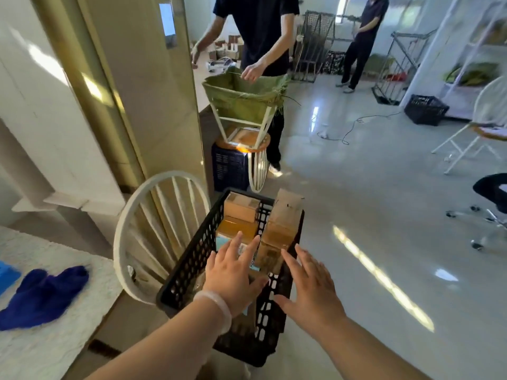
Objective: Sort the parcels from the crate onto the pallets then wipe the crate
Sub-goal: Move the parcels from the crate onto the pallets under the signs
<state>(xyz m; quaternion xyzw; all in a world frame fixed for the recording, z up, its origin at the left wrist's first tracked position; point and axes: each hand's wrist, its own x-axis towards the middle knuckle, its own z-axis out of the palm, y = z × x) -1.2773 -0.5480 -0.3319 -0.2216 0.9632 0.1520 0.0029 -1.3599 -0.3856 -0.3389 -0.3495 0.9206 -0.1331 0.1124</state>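
Note:
A black perforated crate (189, 264) stands on the floor in front of me, filled with several cardboard parcels (241, 208). A taller brown parcel (286, 212) leans at its right side. My left hand (233, 272) hovers over the near parcels with fingers spread and straight, holding nothing. My right hand (310, 286) reaches in from the right, fingers spread above the crate's right wall, also empty. A dark blue cloth (44, 294) lies on the white counter at the left.
A white round-backed chair (153, 231) stands left of the crate. Ahead, a person (263, 37) handles a green sack on an upturned stool (244, 102) above a blue crate (230, 168). Another person (365, 37), a black crate (426, 109) and chairs stand farther right.

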